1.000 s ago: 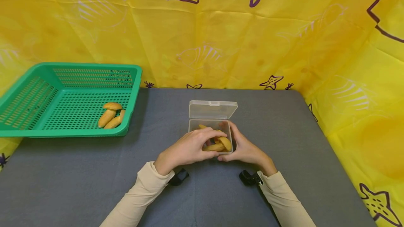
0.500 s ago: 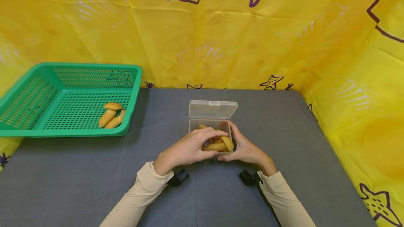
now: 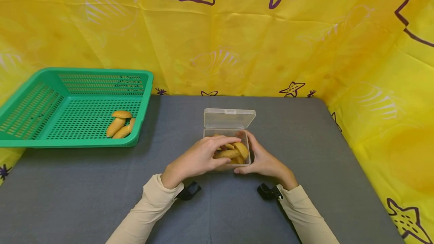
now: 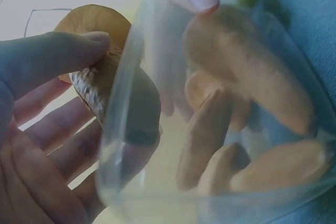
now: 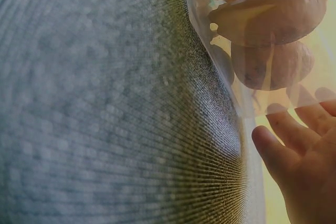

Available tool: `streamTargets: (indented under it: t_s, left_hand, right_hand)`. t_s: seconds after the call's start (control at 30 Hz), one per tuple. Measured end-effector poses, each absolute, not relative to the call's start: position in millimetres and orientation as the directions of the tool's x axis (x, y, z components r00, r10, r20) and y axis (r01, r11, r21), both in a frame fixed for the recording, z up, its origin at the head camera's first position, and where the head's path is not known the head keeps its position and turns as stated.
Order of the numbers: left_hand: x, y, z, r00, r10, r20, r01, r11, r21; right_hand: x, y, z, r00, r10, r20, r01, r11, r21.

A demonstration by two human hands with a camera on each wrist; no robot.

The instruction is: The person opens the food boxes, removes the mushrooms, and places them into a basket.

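In the head view, a clear plastic box (image 3: 250, 157) stands on the grey tabletop with its lid (image 3: 229, 119) raised at the back. Several tan mushrooms (image 4: 262, 77) lie inside, blurred through the wall in the left wrist view. My left hand (image 3: 193, 158) reaches over the box's left side and holds one mushroom (image 4: 139, 108) between thumb and fingers. Its thumb presses the stem near the cap. From the right, my right hand (image 3: 265, 161) grips the box, thumb near the front corner and fingers along the side wall. In the right wrist view, mushrooms (image 5: 275, 61) show through that wall.
A green mesh basket (image 3: 84, 143) sits at the left, with a few mushrooms (image 3: 116, 123) in its near right corner. Yellow patterned cloth (image 3: 237, 48) hangs behind and at the right. Both wrists wear black camera mounts (image 3: 190, 190).
My left hand has shifted slightly left. The mushroom by its fingers has moved left and turned a little, its cap now lying farther back in the box. My right hand stays put.
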State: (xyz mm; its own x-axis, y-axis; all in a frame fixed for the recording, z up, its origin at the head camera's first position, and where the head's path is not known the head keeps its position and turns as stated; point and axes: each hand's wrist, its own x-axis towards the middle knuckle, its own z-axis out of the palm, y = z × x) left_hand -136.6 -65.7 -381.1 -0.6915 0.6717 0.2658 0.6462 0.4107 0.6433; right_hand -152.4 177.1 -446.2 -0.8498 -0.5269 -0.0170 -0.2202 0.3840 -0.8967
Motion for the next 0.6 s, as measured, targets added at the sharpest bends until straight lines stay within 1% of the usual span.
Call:
streamTargets:
  t_s: [0.6]
  left_hand:
    - [-139, -104, -361, -0.758, 0.567, 0.323, 0.618, 0.466, 0.633]
  right_hand:
    - [-154, 178, -448, -0.848, -0.53, -0.01, -0.232, 0.389, -0.891]
